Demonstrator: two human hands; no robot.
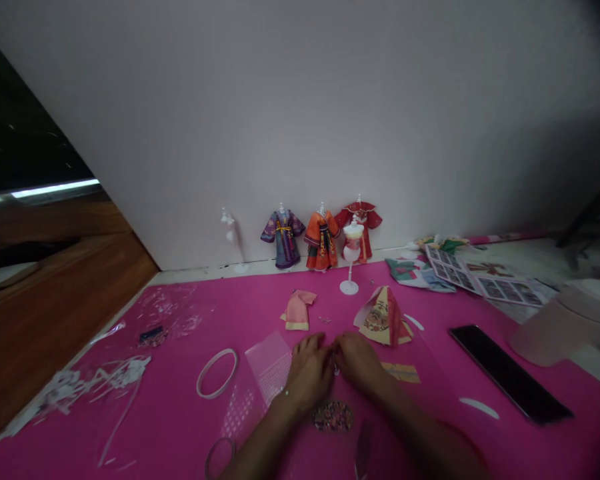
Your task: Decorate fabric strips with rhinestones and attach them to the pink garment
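Observation:
My left hand [307,370] and my right hand [357,360] meet low in the middle of the pink mat [190,413], fingertips pinched together on something tiny that I cannot make out. A clear plastic sheet [270,363] lies just left of my left hand. A small patterned patch of beads [333,415] sits under my wrists. Just beyond my right hand lies a folded paper skirt [385,319]. A small pink paper garment [297,310] lies beyond my left hand.
A white mannequin stand [351,257] and three dressed paper dolls [321,239] stand by the wall. A white tape ring [217,373], plastic scraps [100,380], a black phone [510,372], an instruction sheet [485,275] and a pale cap [565,320] lie around.

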